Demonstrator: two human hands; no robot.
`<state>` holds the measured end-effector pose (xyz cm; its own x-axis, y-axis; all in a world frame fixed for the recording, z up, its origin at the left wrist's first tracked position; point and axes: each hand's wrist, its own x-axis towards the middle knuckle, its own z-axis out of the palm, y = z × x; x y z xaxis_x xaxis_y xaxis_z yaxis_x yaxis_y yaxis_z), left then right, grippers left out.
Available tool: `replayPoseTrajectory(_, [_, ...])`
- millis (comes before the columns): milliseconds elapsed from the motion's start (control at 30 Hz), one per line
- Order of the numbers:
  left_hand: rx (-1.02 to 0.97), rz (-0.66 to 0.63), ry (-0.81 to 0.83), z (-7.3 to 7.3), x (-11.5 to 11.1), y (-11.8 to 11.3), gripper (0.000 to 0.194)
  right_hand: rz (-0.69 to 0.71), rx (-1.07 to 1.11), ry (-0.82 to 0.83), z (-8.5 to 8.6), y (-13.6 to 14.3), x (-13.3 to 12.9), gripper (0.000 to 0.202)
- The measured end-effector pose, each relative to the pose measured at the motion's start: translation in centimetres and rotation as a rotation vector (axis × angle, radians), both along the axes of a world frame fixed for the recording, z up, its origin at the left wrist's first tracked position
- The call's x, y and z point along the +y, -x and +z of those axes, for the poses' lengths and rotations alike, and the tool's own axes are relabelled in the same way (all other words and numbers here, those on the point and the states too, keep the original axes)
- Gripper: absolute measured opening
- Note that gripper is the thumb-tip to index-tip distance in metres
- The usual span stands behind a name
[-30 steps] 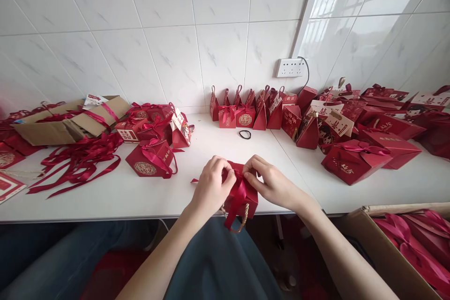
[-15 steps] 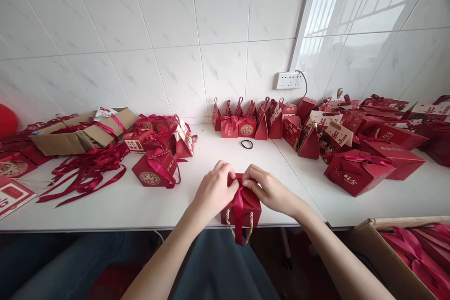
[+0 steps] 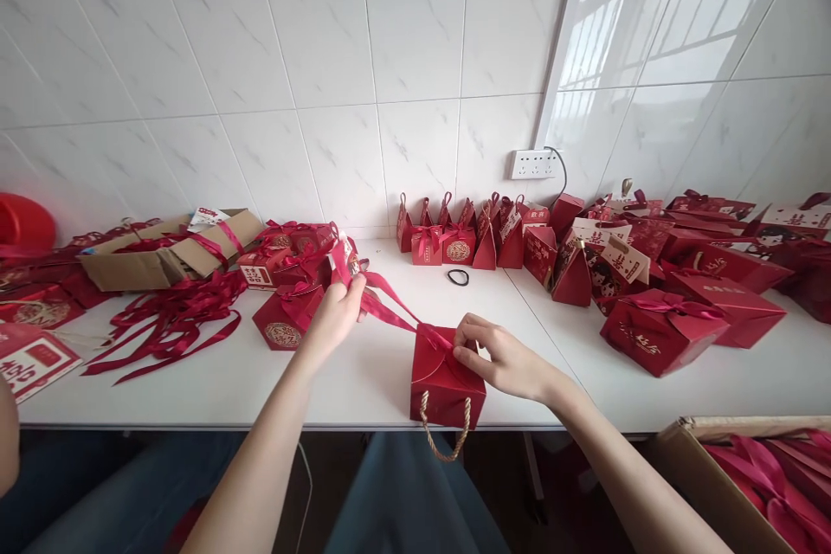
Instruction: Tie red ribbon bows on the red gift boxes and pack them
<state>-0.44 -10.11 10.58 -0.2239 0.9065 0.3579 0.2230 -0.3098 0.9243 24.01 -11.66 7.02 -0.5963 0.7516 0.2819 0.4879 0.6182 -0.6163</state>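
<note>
A small red gift box [image 3: 447, 394] with a gold rope handle [image 3: 447, 454] stands at the table's front edge, its handle hanging down over the edge. From its top a crimson ribbon [image 3: 395, 303] runs up and left, drawn fairly straight. My left hand [image 3: 343, 308] is closed on the far part of that ribbon, above the table and left of the box. At the box's top right, my right hand [image 3: 494, 353] is closed, thumb and fingers pinching the ribbon close to the lid. The fingertips partly hide the ribbon there.
Loose crimson ribbons [image 3: 175, 320] lie left, before an open cardboard box [image 3: 130, 267]. Another red gift box [image 3: 286, 325] stands near my left hand. Several red boxes [image 3: 688, 320] crowd the right. A black hair tie [image 3: 458, 277] lies mid-table. Someone's arm [image 3: 8, 437] shows at the left edge.
My left hand has moved up and left from the box, pulling the ribbon out with it. The ribbon no longer hangs down the box's front. My right hand stays by the lid.
</note>
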Motion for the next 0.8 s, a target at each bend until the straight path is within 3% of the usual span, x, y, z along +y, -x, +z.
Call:
replayPoseTrajectory(100, [-0.067, -0.202, 0.134, 1.7, -0.4, 0.2, 0.031, -0.012, -0.084, -0.007, 0.8, 0.9, 0.1, 0.025])
replayPoseTrajectory(200, [-0.139, -0.329, 0.109, 3.3, -0.9, -0.2, 0.034, 0.025, -0.068, -0.003, 1.7, 1.5, 0.3, 0.023])
replayPoseTrajectory(400, [-0.008, -0.534, 0.134, 6.0, -1.3, -1.3, 0.031, 0.224, 0.297, 0.375, 4.0, 1.4, 1.1, 0.031])
replayPoseTrajectory(500, [-0.001, -0.585, 0.145, 7.1, -1.4, -2.0, 0.028, 0.218, 0.442, 0.411, 5.3, 1.4, 1.7, 0.038])
replayPoseTrajectory(667, [-0.026, -0.643, 0.18, 8.0, -0.8, -2.5, 0.029, 0.143, 0.644, 0.358, 7.1, 1.7, 2.9, 0.038])
replayPoseTrajectory(733, [-0.095, -0.713, 0.153, 7.9, -0.3, -2.4, 0.024, 0.101, 0.706, 0.324, 7.6, 1.9, 3.3, 0.038])
replayPoseTrajectory(800, [-0.169, -0.822, 0.111, 7.7, 0.0, -2.2, 0.032, 0.062, 0.764, 0.314, 7.8, 2.0, 3.7, 0.037])
